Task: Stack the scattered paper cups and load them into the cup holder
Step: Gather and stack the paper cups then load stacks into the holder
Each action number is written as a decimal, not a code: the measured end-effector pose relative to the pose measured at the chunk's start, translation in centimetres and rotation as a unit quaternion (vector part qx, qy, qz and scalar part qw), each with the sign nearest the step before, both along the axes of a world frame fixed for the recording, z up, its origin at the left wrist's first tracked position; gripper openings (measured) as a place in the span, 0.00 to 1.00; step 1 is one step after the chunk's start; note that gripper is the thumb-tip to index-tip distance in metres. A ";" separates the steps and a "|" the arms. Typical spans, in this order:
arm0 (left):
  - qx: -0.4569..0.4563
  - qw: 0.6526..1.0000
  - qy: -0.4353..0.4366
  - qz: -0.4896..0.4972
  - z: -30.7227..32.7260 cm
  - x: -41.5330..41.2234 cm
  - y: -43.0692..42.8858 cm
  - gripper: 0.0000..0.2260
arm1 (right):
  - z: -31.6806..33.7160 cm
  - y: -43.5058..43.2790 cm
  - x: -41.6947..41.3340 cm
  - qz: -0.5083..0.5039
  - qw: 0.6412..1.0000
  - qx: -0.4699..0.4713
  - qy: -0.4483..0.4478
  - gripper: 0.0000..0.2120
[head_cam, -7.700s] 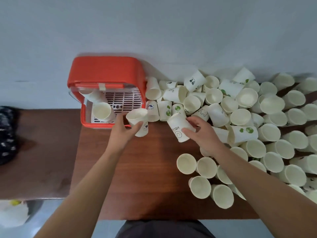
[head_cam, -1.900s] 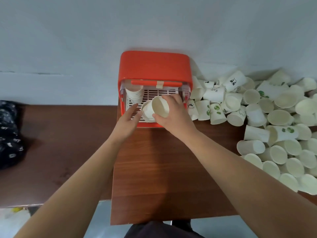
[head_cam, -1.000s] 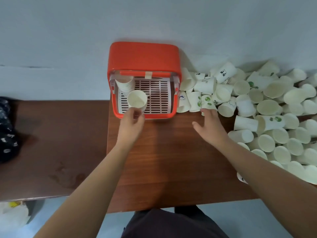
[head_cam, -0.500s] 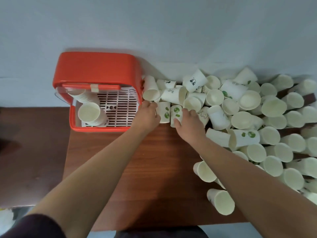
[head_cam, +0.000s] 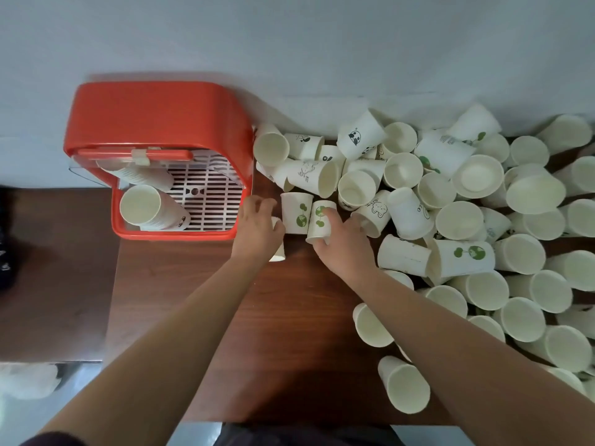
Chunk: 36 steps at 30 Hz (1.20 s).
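1. Here, both hands were at the near edge of the cup pile [head_cam: 457,220] on the tabletop [head_cam: 289,333], just right of the red cup holder [head_cam: 154,117].
2. The left hand [head_cam: 257,228] was curled over a white cup [head_cam: 278,251], most of which was hidden beneath the palm. The right hand [head_cam: 343,246] gripped a green-print cup [head_cam: 319,224], thumb on its wall.
3. The step looked like picking a pair to nest. A light grip suited the thin paper, since squeezing would likely have bent a rim out of round.
4. Both mouths needed to face one way before one cup slid into the other.
5. A second printed cup [head_cam: 296,214] stood just beside the gripped one and could have toppled, so a straight lift seemed wise.
6. A stack [head_cam: 151,209] lay inside the holder, with bare grille beside it.
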<state>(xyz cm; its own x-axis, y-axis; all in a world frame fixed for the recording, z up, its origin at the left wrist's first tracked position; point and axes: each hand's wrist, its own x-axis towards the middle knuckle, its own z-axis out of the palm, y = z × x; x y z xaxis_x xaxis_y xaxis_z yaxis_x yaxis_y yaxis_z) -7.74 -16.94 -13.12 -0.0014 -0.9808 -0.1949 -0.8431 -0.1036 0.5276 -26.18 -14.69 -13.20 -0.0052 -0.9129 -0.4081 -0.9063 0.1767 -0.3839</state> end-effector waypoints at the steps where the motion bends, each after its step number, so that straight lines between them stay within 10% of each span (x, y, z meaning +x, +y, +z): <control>1: 0.012 1.000 -0.014 0.006 0.1 0.0 0.2 0.20 | -0.1 0.0 0.1 -0.001 1.000 0.013 -0.014 0.30; 8: 0.138 0.989 -0.045 -0.023 0.0 0.6 2.2 0.29 | 0.5 1.0 2.0 -0.029 0.998 0.020 -0.057 0.16; 20: 0.296 0.952 -0.060 0.053 0.0 5.9 8.8 0.33 | 1.4 4.8 4.5 -0.098 0.991 0.067 -0.058 0.27; 32: 0.138 0.959 0.192 0.156 9.2 18.7 9.4 0.16 | 8.5 6.0 10.5 -0.099 0.982 0.007 -0.160 0.30; 36: 0.096 0.933 0.249 0.240 12.4 23.7 8.7 0.28 | 11.1 4.6 13.7 -0.111 0.975 -0.017 -0.193 0.30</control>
